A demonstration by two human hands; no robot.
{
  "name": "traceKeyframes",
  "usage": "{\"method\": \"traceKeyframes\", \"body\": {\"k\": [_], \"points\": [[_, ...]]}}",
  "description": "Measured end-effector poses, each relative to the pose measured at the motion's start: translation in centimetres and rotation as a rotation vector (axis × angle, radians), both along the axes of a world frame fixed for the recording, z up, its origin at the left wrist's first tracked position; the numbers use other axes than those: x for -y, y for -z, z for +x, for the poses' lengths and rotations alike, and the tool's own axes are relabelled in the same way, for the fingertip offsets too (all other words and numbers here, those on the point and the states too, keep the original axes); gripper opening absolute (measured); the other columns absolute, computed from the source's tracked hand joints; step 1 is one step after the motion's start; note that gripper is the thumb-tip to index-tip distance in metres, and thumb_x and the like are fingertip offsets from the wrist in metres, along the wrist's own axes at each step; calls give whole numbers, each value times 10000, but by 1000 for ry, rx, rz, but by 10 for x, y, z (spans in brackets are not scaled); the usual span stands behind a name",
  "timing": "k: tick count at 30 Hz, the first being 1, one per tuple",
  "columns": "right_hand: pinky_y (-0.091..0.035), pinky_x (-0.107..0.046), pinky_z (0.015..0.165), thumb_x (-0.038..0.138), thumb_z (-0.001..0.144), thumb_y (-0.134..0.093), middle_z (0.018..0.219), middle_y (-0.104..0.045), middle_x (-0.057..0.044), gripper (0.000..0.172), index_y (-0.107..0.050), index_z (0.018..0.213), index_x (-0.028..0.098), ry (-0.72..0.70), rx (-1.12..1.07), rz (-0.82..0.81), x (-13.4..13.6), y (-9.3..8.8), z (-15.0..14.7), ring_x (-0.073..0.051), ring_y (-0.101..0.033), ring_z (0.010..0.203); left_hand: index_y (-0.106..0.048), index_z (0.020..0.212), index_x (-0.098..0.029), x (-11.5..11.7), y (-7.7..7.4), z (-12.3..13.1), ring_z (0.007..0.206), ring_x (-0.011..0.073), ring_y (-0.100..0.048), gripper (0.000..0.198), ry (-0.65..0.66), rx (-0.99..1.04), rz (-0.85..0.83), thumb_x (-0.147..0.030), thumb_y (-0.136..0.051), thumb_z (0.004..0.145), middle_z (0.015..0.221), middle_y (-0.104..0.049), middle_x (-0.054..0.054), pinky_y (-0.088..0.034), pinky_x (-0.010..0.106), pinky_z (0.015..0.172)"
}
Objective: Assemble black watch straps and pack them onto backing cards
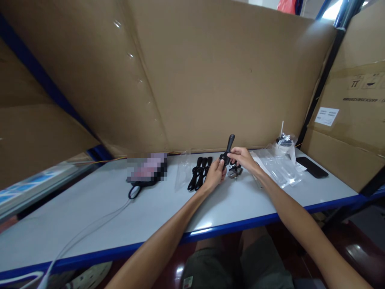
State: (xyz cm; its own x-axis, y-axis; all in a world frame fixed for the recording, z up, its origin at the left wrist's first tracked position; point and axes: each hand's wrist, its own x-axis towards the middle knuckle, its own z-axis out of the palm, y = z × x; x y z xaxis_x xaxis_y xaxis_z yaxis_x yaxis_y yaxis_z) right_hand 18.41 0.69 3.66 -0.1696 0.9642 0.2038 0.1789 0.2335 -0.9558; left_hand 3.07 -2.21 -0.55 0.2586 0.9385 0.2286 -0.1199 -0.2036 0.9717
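My left hand (215, 173) and my right hand (243, 157) are both closed on a black propeller blade (229, 145) held upright above the grey table (150, 212). Its tip points up and away from me. Three more black propellers (199, 172) lie side by side on the table just left of my left hand. A small metal part (235, 171) lies under my hands.
Clear plastic bags (278, 166) lie to the right, with a black phone (311, 166) beyond them and a bagged cup with a straw (284, 142) behind. A blurred pink-and-black object (146, 172) with a white cable (90, 228) sits left. Cardboard walls surround the table.
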Motion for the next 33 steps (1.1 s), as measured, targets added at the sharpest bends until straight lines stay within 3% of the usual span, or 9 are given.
{"method": "traceKeyframes", "body": {"k": [5, 8, 10, 14, 16, 20, 24, 28, 33], "points": [[-400, -176, 492, 324, 915, -590, 711, -679, -6, 201, -662, 814, 166, 21, 75, 20, -2, 0, 1, -115, -612, 611, -411, 879, -236, 1, -2, 1, 362, 51, -265, 356, -22, 19, -51, -547, -580, 921, 517, -378, -114, -165, 160, 372], [-434, -196, 583, 338, 973, -495, 712, -703, -28, 326, -700, 795, 159, 209, 229, 115, -4, -2, 10, -123, -632, 640, -375, 844, -240, 0, -2, 1, 369, 46, -260, 376, -66, 61, -97, -535, -595, 921, 520, -376, -112, -148, 159, 385], [-422, -210, 620, 320, 946, -541, 680, -703, -23, 307, -701, 732, 169, 304, 421, 200, -3, -5, 18, -130, -629, 652, -348, 828, -243, -2, -2, 0, 375, 45, -260, 395, -108, 86, -116, -539, -592, 925, 524, -368, -112, -147, 159, 391], [-364, -251, 584, 299, 803, -720, 529, -641, -1, 276, -643, 559, 195, 42, 880, 75, 10, -13, 25, -146, -578, 565, -324, 813, -246, -5, -1, -2, 382, 47, -262, 404, -163, 105, -121, -545, -563, 943, 531, -361, -112, -156, 162, 394], [-360, -270, 588, 300, 743, -774, 483, -607, -4, 295, -619, 512, 204, -62, 1010, 6, 18, -14, 21, -163, -576, 551, -323, 810, -246, -6, -1, -2, 381, 49, -262, 386, -176, 110, -120, -528, -539, 959, 531, -358, -110, -155, 165, 392], [-391, -282, 639, 215, 633, -842, 613, -664, -30, 183, -666, 582, 211, -48, 1046, 60, 27, -8, 7, -214, -652, 674, -326, 808, -244, -6, -2, -2, 382, 49, -266, 382, -191, 122, -142, -517, -545, 959, 529, -354, -109, -150, 168, 396], [-402, -274, 630, 175, 732, -756, 776, -733, -98, 90, -704, 659, 189, -38, 1066, 126, 28, 1, 0, -230, -688, 749, -328, 816, -243, -5, -3, -1, 384, 47, -262, 383, -169, 112, -145, -519, -555, 956, 531, -354, -109, -136, 170, 405], [-408, -287, 647, 180, 814, -682, 856, -758, -155, 98, -737, 733, 178, -66, 1121, 161, 29, 2, -1, -261, -708, 816, -331, 818, -243, -4, -2, 0, 386, 48, -260, 375, -164, 98, -149, -512, -550, 960, 530, -354, -107, -139, 171, 407], [-391, -279, 637, 65, 749, -672, 802, -752, -147, 145, -711, 664, 176, -96, 1090, 159, 30, 3, -2, -251, -700, 786, -322, 819, -246, -4, -2, 0, 380, 51, -255, 361, -166, 104, -148, -502, -525, 972, 526, -355, -109, -139, 171, 400]]}}
